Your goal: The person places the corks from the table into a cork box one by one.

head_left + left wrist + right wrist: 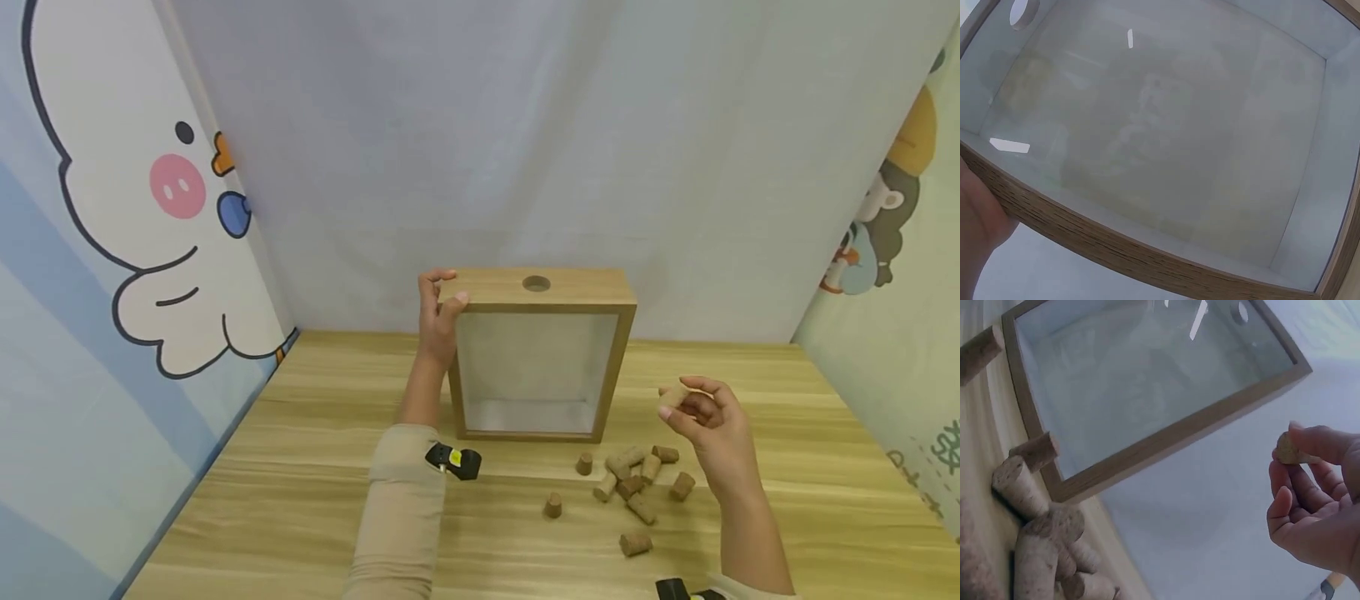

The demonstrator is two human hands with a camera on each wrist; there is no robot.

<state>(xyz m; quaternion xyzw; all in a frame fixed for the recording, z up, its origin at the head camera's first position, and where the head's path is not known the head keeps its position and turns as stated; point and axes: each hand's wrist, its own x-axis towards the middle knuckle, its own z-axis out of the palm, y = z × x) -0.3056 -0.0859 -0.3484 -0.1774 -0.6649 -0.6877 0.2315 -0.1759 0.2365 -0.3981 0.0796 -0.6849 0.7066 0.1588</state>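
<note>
An upright wooden box frame [611,375] with a clear front pane stands on the table, a round hole [536,284] in its top face. My left hand [437,321] grips its upper left corner, thumb on the front edge and fingers over the top. In the left wrist view, part of that hand [982,219] lies against the frame's wooden edge [1116,250]. To the right of the frame, my right hand [716,421] pinches a cork [674,395] between thumb and fingers, raised above the table. The right wrist view shows the same cork [1288,450] at the fingertips.
Several loose corks [630,483] lie in a cluster in front of the frame's right side, with a few others, such as one cork [552,505], scattered around. A grey-white curtain [525,150] hangs behind the wooden table [300,500]. Printed panels flank both sides.
</note>
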